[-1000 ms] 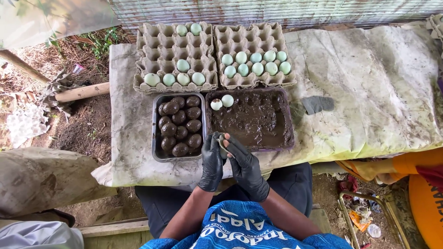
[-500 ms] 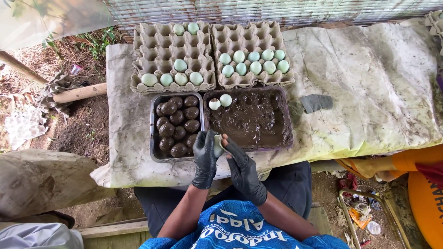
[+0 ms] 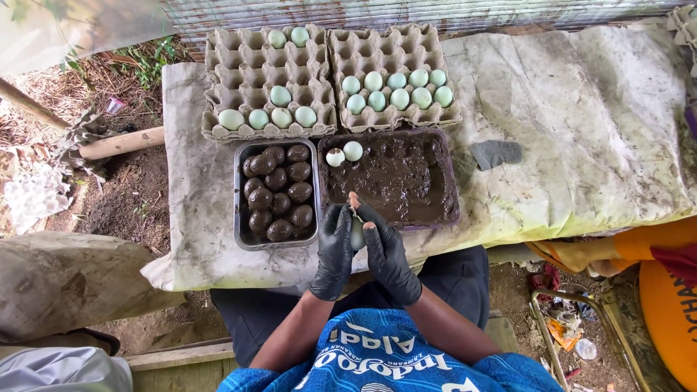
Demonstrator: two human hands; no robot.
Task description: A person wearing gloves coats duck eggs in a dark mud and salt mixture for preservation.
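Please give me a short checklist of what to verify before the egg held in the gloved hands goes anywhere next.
1. Grip: the left hand and the right hand, both in black gloves, close around the pale egg: ok.
2. Mud coat on that egg: mostly hidden by fingers: cannot tell.
3. Room in the metal tray of mud-coated eggs: bare gaps along its edges: ok.
4. Mud left in the dark tray of brown mud: plenty: ok.
5. Two pale eggs waiting in the mud tray's far left corner: ok.
6. Uncoated eggs left in the two grey cardboard egg cartons: ok.
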